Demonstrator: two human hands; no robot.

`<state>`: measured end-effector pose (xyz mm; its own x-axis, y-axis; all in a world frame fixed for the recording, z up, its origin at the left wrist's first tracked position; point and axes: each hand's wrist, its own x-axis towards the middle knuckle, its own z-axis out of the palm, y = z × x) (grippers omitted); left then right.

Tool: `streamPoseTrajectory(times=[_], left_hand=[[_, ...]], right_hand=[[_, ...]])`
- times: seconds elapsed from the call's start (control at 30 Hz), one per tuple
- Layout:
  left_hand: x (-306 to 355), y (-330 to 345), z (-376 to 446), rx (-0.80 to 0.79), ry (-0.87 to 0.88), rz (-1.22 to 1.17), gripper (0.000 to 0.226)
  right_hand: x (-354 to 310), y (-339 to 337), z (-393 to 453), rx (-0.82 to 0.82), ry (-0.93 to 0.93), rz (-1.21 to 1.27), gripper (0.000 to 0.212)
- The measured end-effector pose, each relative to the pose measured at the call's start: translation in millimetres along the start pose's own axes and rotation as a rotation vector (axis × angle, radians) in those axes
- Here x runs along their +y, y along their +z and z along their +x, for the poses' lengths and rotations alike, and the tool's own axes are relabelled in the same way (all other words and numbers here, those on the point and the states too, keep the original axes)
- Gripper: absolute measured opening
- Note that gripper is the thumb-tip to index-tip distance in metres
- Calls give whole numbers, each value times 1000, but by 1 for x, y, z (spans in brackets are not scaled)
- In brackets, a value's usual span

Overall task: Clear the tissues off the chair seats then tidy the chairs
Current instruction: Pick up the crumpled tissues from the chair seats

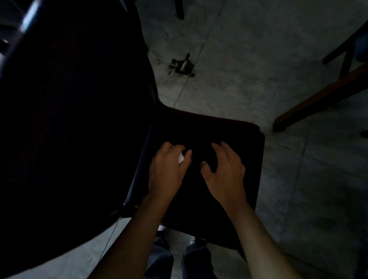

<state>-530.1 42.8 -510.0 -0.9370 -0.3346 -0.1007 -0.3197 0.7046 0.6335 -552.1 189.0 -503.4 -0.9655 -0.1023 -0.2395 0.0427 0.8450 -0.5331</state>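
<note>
Two bare forearms reach up from the bottom of the frame over a dark chair seat (pixel 234 130) at centre. Left hand (pixel 168 171) has its fingers curled around a crumpled white tissue (pixel 181 159), only a scrap of it showing between thumb and forefinger. Right hand (pixel 226 167), just beside it to the right, hovers with fingers spread and holds nothing. No other tissue shows on the seat, though it is very dark. So the tissue lies inside the left grip, and the free right hand is probably the one nearer for shifting the chair. Farther up, a dark scuff (pixel 182 65) marks the tiled floor (pixel 251 56).
</note>
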Motion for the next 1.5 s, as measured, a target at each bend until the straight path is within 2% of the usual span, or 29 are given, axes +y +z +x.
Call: streamPoseTrajectory(times=[0.17, 0.33, 0.6, 0.8, 1.07, 1.27, 1.5], left_hand=[[63, -64, -4, 55, 61, 25, 31], [116, -139, -10, 81, 170, 188, 26], [136, -242, 35, 144, 362, 225, 26], [94, -354, 65, 156, 526, 176, 24], [36, -453, 92, 145, 606, 165, 27], [12, -490, 135, 138, 605, 184, 22], [6, -507, 220, 102, 637, 183, 18]], right_hand=[[-41, -79, -17, 68, -38, -100, 61], [-90, -144, -40, 150, -84, -150, 67], [-187, -199, -42, 262, -62, -158, 72], [-297, -189, -58, 364, -19, -170, 73], [-407, -156, -64, 441, -45, -126, 78], [-456, -141, -30, 469, -59, -165, 70], [-488, -134, 42, 453, -15, -172, 71]])
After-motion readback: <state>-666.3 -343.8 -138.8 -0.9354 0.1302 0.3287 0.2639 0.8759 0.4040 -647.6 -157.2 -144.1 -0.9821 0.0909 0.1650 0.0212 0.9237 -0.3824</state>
